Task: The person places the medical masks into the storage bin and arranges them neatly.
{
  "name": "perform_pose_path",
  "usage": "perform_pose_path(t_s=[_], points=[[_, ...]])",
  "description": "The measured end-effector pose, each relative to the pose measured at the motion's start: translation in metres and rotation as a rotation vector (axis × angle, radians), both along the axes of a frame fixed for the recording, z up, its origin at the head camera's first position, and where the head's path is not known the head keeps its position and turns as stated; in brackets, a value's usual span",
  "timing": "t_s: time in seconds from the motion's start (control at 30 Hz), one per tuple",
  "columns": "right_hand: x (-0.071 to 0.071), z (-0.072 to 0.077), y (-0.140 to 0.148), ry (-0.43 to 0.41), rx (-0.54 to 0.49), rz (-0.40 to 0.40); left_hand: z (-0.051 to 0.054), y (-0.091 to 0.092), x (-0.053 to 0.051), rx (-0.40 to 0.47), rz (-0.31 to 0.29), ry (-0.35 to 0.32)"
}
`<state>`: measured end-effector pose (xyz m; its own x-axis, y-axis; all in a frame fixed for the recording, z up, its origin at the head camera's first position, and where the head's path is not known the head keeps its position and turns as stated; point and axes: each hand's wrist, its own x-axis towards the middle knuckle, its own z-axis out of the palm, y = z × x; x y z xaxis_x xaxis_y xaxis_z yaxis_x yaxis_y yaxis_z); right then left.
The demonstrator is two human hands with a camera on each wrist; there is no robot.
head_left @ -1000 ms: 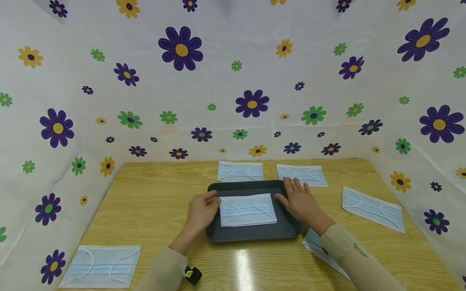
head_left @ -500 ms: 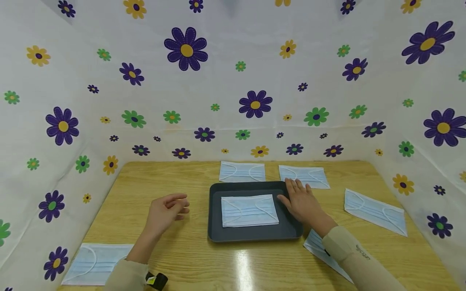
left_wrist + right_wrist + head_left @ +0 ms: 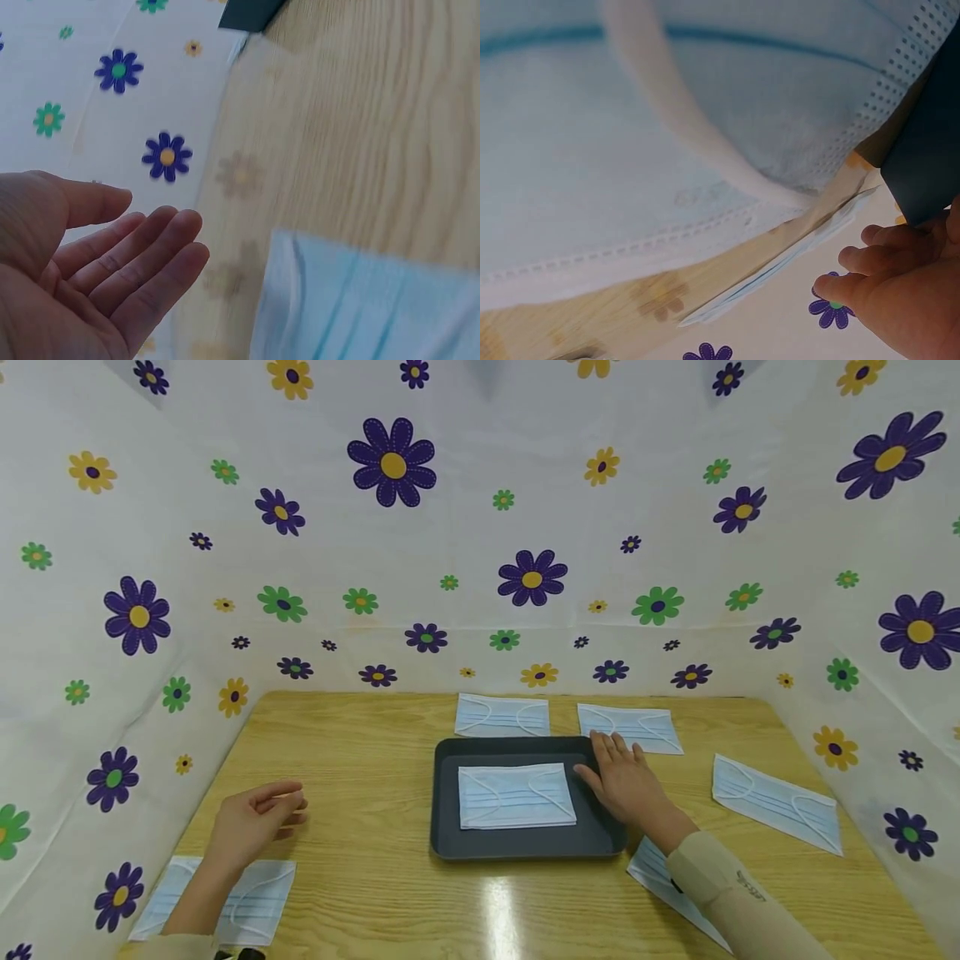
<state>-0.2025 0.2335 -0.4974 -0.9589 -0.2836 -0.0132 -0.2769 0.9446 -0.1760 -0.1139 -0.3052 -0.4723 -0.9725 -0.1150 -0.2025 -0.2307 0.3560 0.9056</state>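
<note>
A dark grey tray (image 3: 525,845) stands mid-table with blue masks (image 3: 517,796), apparently stacked, lying inside. My right hand (image 3: 630,787) rests on the tray's right side, fingers extended towards its back right corner. Over at the left, my left hand (image 3: 251,827) hovers above a flat mask (image 3: 258,902), partly covering it from the head view. Its fingers are loosely bent and hold nothing. The left wrist view shows this hand (image 3: 112,270) with relaxed fingers, apart from the mask (image 3: 367,307). In the right wrist view, the right hand (image 3: 907,277) touches the dark tray (image 3: 926,150).
Two masks lie behind the tray, one at back centre (image 3: 502,716) and one at back right (image 3: 645,731). Another mask (image 3: 780,802) lies at the right, and one (image 3: 667,885) is partly under the right forearm. Flower-printed cloth (image 3: 465,527) surrounds the wooden table (image 3: 360,877).
My left hand has left the masks in the tray and moved left, over the mask at the table's left. The right hand has stayed on the tray. The head view has shifted slightly.
</note>
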Motion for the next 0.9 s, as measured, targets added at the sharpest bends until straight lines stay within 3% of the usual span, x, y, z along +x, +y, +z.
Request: perform_pose_path(t_s=[0.3,0.63,0.8,0.9], points=[[-0.002,0.000,0.000,0.014,0.000,0.003,-0.004,-0.053,0.020,-0.035,0.107,-0.107],[0.000,0.003,-0.001,-0.007,0.005,-0.003,-0.004,-0.084,0.036,-0.121,0.265,-0.196],[0.000,0.002,0.000,-0.013,-0.002,-0.003,-0.010,-0.097,0.042,-0.121,0.299,-0.162],[0.000,0.002,0.000,-0.011,-0.006,-0.002,-0.012,-0.101,0.046,-0.174,0.294,-0.126]])
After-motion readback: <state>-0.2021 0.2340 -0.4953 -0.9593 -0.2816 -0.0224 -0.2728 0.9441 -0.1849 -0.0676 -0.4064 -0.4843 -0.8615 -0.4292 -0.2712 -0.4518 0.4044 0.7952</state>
